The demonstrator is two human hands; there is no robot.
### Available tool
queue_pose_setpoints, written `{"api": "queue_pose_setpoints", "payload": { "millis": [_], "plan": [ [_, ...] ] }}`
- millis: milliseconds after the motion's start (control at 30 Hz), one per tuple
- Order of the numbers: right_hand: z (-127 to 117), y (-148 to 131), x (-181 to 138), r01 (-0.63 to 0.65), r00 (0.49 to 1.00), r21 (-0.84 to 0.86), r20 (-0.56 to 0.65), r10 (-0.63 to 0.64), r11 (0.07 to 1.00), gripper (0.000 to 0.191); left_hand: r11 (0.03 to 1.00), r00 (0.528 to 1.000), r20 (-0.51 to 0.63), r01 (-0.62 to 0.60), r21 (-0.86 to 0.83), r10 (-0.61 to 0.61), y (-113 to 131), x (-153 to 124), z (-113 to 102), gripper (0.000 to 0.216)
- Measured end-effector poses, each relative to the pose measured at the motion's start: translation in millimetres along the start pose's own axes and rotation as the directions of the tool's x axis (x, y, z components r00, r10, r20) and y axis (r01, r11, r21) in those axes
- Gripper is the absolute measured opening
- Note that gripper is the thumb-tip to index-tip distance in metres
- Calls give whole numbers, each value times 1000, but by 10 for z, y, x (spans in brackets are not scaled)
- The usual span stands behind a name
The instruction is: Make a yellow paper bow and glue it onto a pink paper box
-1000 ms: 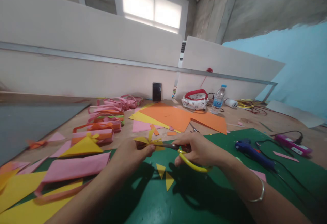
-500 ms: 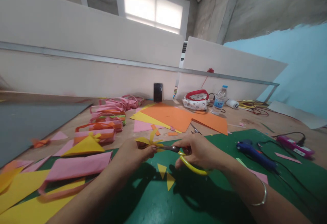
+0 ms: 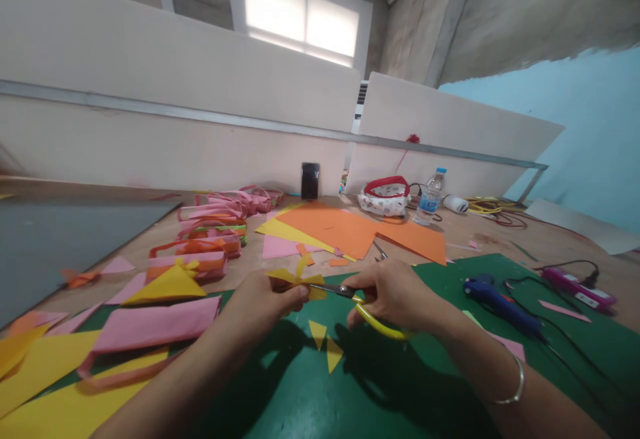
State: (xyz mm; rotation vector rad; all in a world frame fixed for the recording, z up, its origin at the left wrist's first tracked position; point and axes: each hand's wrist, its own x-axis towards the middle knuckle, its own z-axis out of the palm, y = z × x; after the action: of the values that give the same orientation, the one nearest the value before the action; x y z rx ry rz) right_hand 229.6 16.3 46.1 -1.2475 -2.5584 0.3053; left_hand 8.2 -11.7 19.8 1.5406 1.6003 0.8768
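Between the thumb and fingers of my left hand (image 3: pixel 273 297) is a yellow paper bow (image 3: pixel 302 269), its loops and tails sticking out. My right hand (image 3: pixel 393 295) grips a pair of scissors (image 3: pixel 377 325) by the yellow handles. The blades point left and reach the bow beside my left thumb; whether they are closed on the paper I cannot tell. Below the hands, two small yellow paper triangles (image 3: pixel 334 355) lie on the green cutting mat (image 3: pixel 280 385).
Pink and orange paper bags (image 3: pixel 157 322) line the left side, with a yellow folded piece (image 3: pixel 165 285) among them. Orange sheets (image 3: pixel 330 225) lie ahead. On the right are a blue glue gun (image 3: pixel 503 305) with its cord, a purple power strip (image 3: pixel 577 287) and a water bottle (image 3: pixel 430 199).
The bow's lower right tail now spreads out more beside the blades. Both hands stay in nearly the same place, and the two triangles have not moved.
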Motion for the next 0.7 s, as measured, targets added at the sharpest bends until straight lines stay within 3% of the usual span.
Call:
{"api": "queue_pose_setpoints", "payload": {
  "millis": [700],
  "plan": [
    [42,-20,50,107,992,-11,62,-106,994,37,1000,999,40,-8,7,8,36,-14,22,20]
  ]
}}
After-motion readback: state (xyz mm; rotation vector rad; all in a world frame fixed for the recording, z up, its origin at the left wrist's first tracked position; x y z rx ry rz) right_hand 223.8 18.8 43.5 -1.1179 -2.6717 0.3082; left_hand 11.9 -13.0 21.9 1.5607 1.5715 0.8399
